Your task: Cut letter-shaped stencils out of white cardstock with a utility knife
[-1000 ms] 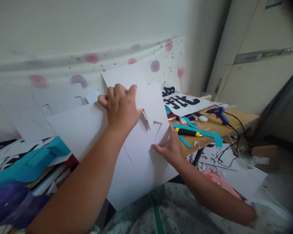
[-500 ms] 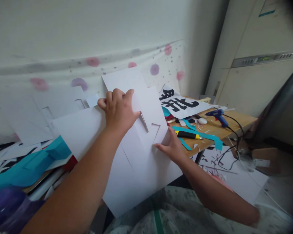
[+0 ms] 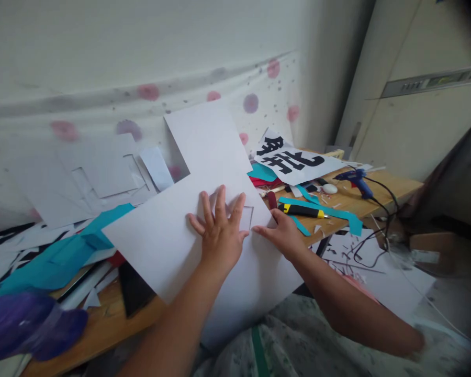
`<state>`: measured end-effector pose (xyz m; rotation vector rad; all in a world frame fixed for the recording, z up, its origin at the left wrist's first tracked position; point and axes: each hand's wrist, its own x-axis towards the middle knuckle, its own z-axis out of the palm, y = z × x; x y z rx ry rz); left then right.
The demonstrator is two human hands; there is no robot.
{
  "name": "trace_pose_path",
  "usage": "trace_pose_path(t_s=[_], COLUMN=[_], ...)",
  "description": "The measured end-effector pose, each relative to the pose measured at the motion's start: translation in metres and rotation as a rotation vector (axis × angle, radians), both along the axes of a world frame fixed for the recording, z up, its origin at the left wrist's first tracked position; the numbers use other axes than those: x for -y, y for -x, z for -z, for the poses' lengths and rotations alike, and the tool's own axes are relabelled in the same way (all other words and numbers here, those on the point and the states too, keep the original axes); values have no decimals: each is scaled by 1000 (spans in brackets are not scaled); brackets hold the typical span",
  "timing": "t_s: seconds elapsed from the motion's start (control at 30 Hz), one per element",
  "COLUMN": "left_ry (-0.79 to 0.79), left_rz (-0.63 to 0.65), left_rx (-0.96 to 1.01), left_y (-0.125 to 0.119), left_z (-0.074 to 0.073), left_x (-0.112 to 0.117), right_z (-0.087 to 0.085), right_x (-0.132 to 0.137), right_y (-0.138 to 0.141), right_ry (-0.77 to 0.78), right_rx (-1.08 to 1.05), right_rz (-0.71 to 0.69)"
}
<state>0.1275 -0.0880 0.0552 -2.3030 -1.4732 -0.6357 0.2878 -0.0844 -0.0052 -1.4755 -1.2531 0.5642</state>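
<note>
On the white sheet [image 3: 172, 246] — left hand [image 3: 221, 236] flat, right hand [image 3: 284, 234] beside.

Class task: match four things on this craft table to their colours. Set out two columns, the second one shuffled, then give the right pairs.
Things
1. glue gun
2. utility knife
3. large sheet
4. long paper strip

Colours
A. white
B. teal
C. royal blue
D. yellow and black

Pairs: 1-C, 2-D, 3-A, 4-B
</note>
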Motion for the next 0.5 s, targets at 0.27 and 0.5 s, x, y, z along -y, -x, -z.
trace_pose_path(t_s=[0.27, 0.5], left_ry=[79, 90], left_rz=[8, 21], left_rx=[-9, -14], left_y=[0, -2], left_z=[13, 18], left_x=[1, -2], right_z=[17, 22], right_x=[-1, -2], right_y=[2, 0], right_ry=[15, 26], right_rx=[-162, -267], right_rz=[-105, -183])
